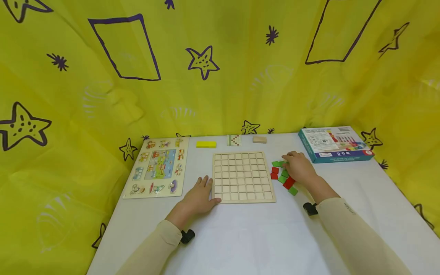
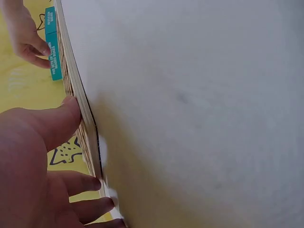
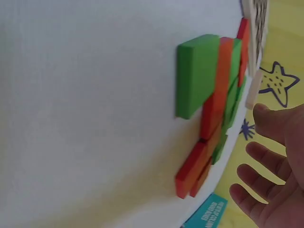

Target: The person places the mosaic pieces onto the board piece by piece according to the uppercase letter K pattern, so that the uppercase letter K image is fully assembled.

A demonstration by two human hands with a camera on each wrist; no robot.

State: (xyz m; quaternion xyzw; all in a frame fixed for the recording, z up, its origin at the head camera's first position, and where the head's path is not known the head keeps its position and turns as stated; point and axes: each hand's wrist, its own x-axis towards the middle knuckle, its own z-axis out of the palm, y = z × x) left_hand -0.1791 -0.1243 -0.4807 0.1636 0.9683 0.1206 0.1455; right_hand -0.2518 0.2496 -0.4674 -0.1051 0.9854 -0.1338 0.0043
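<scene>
Touching the grid board [image 1: 244,180]: left hand [image 1: 198,198], at the board's 8 o'clock corner, thumb on the near edge zone and fingers spread along the 9 o'clock side.
Left fingers: extended and apart, not curled round anything.
Right hand [image 1: 301,168]: hovers or rests at the blocks, beyond the board's 3 o'clock side; cannot tell whether in contact.
Right fingers: loosely bent and parted in the right wrist view, with nothing seen between thumb and fingertips.
Red blocks [image 1: 288,183]: lie at 3 o'clock from the board, just beside its edge, mixed among green ones.
Green blocks [image 1: 293,191]: lie in the same loose cluster, several touching red neighbours, some partly hidden by the right hand.
Board cells: laid out in square rows, flat on the white table [image 1: 240,233].
Picture puzzle [image 1: 189,152]: lies flat at 9 o'clock, beyond the left hand.
Yellow block [image 1: 206,144]: lies at 10 o'clock from the board.
Patterned card [image 1: 234,140]: lies near 12 o'clock.
Wooden block [image 1: 259,139]: lies at 1 o'clock.
Teal box [image 1: 340,156]: lies at 2 o'clock, past the right hand.
Yellow curtain [image 1: 227,99]: hangs behind at 12 o'clock, printed with dark stars.
</scene>
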